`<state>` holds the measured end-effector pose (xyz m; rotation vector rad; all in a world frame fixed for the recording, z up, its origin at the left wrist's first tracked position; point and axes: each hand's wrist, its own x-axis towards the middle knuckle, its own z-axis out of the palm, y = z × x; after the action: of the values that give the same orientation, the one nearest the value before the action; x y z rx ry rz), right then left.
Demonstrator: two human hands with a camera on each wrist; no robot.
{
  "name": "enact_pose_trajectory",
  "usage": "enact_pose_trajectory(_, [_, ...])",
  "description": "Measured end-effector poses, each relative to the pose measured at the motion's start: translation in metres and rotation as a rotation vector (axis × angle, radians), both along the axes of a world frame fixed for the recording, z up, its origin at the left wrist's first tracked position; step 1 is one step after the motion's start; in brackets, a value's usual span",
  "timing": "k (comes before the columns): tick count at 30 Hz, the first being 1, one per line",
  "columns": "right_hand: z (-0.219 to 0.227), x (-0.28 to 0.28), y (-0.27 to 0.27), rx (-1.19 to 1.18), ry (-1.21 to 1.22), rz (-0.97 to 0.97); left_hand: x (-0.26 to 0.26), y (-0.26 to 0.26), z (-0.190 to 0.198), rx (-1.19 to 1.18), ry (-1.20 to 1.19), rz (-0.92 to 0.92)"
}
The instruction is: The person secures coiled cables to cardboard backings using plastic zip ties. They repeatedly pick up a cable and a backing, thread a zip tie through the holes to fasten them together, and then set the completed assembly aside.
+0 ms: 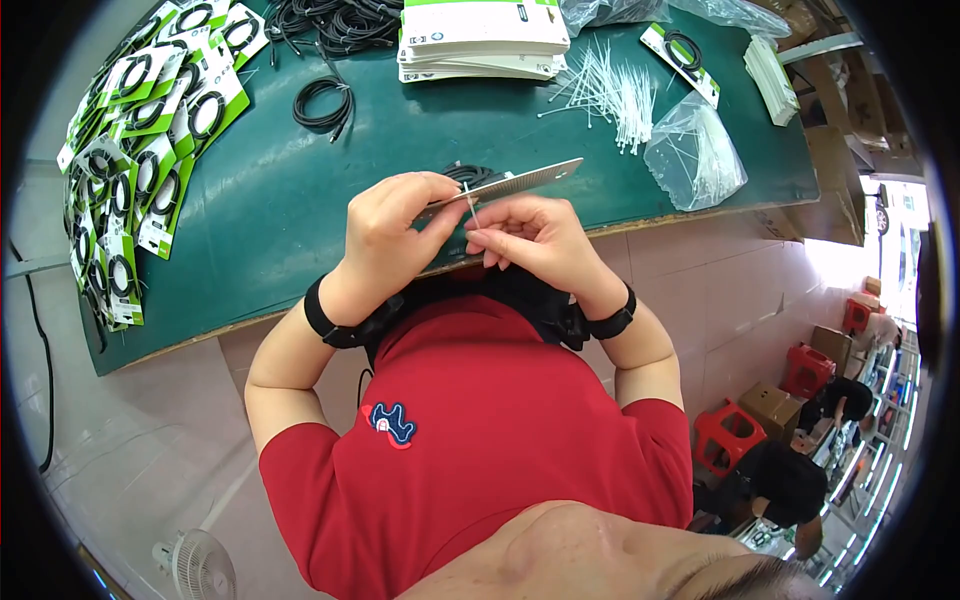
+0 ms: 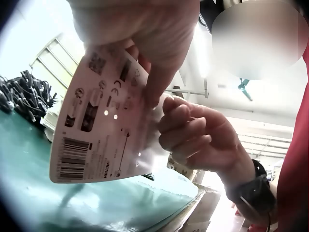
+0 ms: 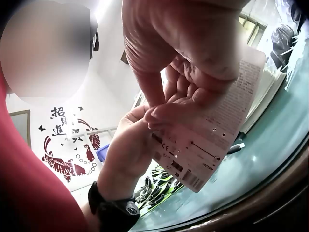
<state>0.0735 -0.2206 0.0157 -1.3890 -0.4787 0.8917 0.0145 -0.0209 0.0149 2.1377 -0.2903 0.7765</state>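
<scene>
My left hand [image 1: 393, 222] grips a printed packaging card [image 1: 540, 178], tilted close over the front edge of the table. The card's back, with a barcode and small holes, faces the left wrist camera [image 2: 72, 150]. Behind it, a coiled black cable [image 1: 468, 174] shows in the head view. A thin white cable tie [image 1: 472, 208] stands out from the card near my left thumb. The fingers and thumb of my right hand [image 1: 540, 237] pinch that tie, right beside my left fingertips. In the right wrist view, my right hand [image 3: 193, 53] covers the tie.
Carded black cables [image 1: 150, 120] spread over the table's left side. Along the back lie loose cables [image 1: 335, 25], stacked cards [image 1: 485, 40] and scattered white cable ties [image 1: 625, 105]. A single coil [image 1: 323, 105] lies mid-table; a plastic bag of ties [image 1: 697, 155] sits at right.
</scene>
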Motion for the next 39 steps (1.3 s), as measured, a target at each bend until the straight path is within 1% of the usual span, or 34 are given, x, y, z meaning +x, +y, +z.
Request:
enact_pose_trajectory(4, [-0.004,0.000,0.003,0.052,-0.045,-0.057,-0.003,0.001,0.003,-0.045,0.074,-0.036])
enact_pose_trajectory(8, [-0.008,-0.002,0.003,0.051,-0.089,-0.056,-0.008,0.004,0.013,-0.062,0.138,-0.096])
enact_pose_trajectory(13, [-0.012,-0.003,0.004,0.051,-0.181,-0.032,-0.007,0.007,0.005,-0.067,0.091,-0.113])
enact_pose_trajectory(16, [-0.018,-0.004,0.006,0.188,-0.450,-0.028,-0.009,0.007,0.002,-0.064,0.103,-0.104])
enact_pose_trajectory(17, [-0.017,-0.003,0.006,0.188,-0.450,-0.027,-0.010,0.007,0.002,-0.064,0.103,-0.103])
enact_pose_trajectory(20, [-0.015,0.005,0.003,0.296,-0.928,0.097,-0.012,0.008,0.002,-0.111,0.116,-0.146])
enact_pose_trajectory(21, [-0.014,0.006,0.002,0.297,-0.930,0.096,-0.014,0.009,0.002,-0.109,0.115,-0.147])
enact_pose_trajectory(24, [-0.011,0.006,-0.006,0.344,-0.999,0.236,-0.020,0.010,0.004,-0.033,0.061,-0.244])
enact_pose_trajectory(25, [-0.010,0.006,-0.009,0.344,-0.999,0.234,-0.021,0.010,0.003,-0.032,0.063,-0.246])
enact_pose_trajectory(28, [-0.006,0.006,-0.015,0.244,-1.085,0.338,-0.021,0.010,0.000,0.008,-0.042,-0.296])
enact_pose_trajectory(29, [-0.006,0.005,-0.015,0.244,-1.086,0.336,-0.021,0.011,-0.001,0.010,-0.042,-0.297])
enact_pose_trajectory(32, [-0.007,0.004,-0.013,0.154,-1.174,0.273,-0.019,0.014,-0.006,0.070,-0.145,-0.270])
enact_pose_trajectory(33, [-0.008,0.004,-0.013,0.155,-1.174,0.271,-0.019,0.015,-0.006,0.071,-0.144,-0.271])
enact_pose_trajectory(36, [-0.015,0.007,-0.010,-0.078,-1.162,0.018,-0.018,0.021,-0.007,0.308,-0.246,-0.153])
enact_pose_trajectory(37, [-0.019,0.010,-0.012,-0.076,-1.158,0.020,-0.021,0.020,-0.011,0.309,-0.241,-0.152])
enact_pose_trajectory(39, [-0.032,0.020,-0.024,-0.142,-1.085,0.018,-0.031,0.015,-0.028,0.357,-0.149,-0.121])
